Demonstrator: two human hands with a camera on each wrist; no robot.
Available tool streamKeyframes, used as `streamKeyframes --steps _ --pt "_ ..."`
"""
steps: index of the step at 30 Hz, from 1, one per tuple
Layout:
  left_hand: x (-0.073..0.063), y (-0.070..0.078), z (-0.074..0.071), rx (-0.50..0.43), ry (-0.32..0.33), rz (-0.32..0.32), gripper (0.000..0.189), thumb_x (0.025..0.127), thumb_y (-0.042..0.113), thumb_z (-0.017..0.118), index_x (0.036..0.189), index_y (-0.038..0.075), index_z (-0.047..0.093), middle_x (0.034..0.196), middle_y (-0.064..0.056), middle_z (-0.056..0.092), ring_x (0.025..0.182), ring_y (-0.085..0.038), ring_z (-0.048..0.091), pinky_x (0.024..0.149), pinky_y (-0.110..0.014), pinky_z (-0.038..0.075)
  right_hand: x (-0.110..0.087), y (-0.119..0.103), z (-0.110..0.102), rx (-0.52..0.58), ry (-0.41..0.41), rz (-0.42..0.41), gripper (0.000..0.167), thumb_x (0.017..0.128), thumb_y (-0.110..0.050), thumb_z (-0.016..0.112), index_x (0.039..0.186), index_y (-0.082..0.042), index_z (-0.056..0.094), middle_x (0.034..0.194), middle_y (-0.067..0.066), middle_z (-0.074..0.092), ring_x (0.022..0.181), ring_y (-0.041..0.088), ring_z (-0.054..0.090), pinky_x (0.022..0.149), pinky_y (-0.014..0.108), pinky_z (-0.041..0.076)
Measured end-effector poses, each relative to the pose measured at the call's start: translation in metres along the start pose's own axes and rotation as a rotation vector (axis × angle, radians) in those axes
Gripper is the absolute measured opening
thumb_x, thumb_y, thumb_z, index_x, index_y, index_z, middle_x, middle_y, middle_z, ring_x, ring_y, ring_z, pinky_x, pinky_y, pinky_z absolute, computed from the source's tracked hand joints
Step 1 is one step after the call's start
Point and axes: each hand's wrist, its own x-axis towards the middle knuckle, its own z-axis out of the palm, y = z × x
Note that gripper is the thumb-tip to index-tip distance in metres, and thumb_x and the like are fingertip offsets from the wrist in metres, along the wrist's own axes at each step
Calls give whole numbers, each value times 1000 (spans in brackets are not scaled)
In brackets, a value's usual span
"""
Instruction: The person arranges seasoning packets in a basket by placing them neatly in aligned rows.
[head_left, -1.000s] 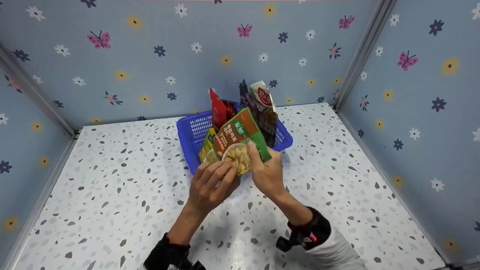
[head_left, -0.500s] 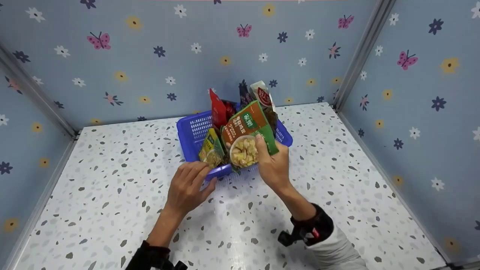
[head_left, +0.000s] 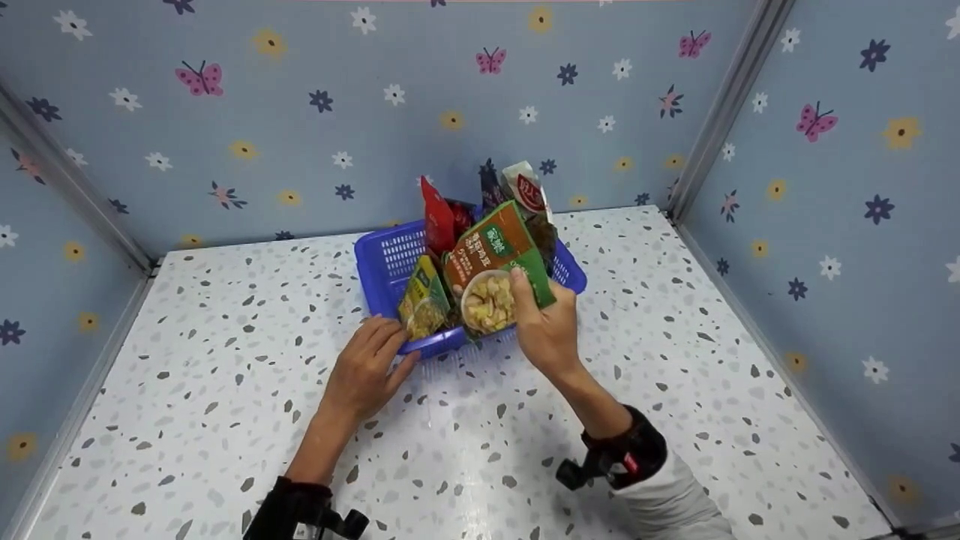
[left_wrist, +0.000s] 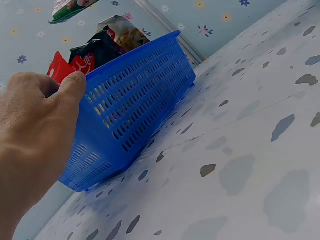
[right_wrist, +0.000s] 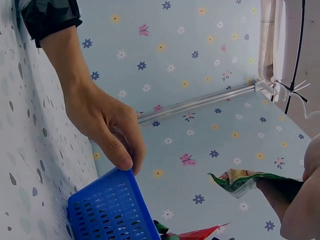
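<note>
My right hand [head_left: 551,334] holds a brown and green seasoning packet [head_left: 484,259] by its right edge, thumb across the front, which pictures a bowl of food. The packet is tilted above the blue plastic basket [head_left: 442,345]. At the basket's near left corner, my left hand [head_left: 364,367] grips the rim; in the left wrist view that hand [left_wrist: 40,115] has its thumb at the rim. Inside the basket, a yellow-green packet [head_left: 424,304] leans near the left hand. In the right wrist view the held packet [right_wrist: 240,181] is apart from the basket [right_wrist: 112,210].
Behind the held packet, a red packet [head_left: 437,217] and a white and dark packet [head_left: 525,187] stand in the basket. The speckled white tabletop [head_left: 225,390] surrounds it. A flowered back wall [head_left: 405,150] rises just behind, with side walls left and right.
My left hand has let go of the held packet and moved left and down to the basket's rim. My right hand has shifted the packet slightly right and up, uncovering the yellow-green packet.
</note>
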Motion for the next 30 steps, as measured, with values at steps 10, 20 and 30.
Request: streamKeyframes --steps 10,20,30 --pt "-2 4 3 -70 -16 -22 21 102 14 83 116 -1 79 113 -14 78 119 -32 73 129 -48 49 2 5 2 -4 -17 3 32 116 -15 60 93 2 73 68 -2 55 60 8 52 55 23 47" --pt "2 8 4 -36 0 3 19 101 14 84 111 -1 78 107 -14 76 112 -31 72 127 -49 51 -1 11 13 21 -45 -7 32 117 -17 58 95 2 71 65 -5 44 56 7 41 53 24 37" --pt "6 20 9 -42 38 70 25 108 28 76 106 3 79 100 -11 78 104 -32 73 116 -52 57 16 31 44 -86 -88 -50 32 118 -18 57 101 0 77 70 0 55 61 11 52 60 26 45"
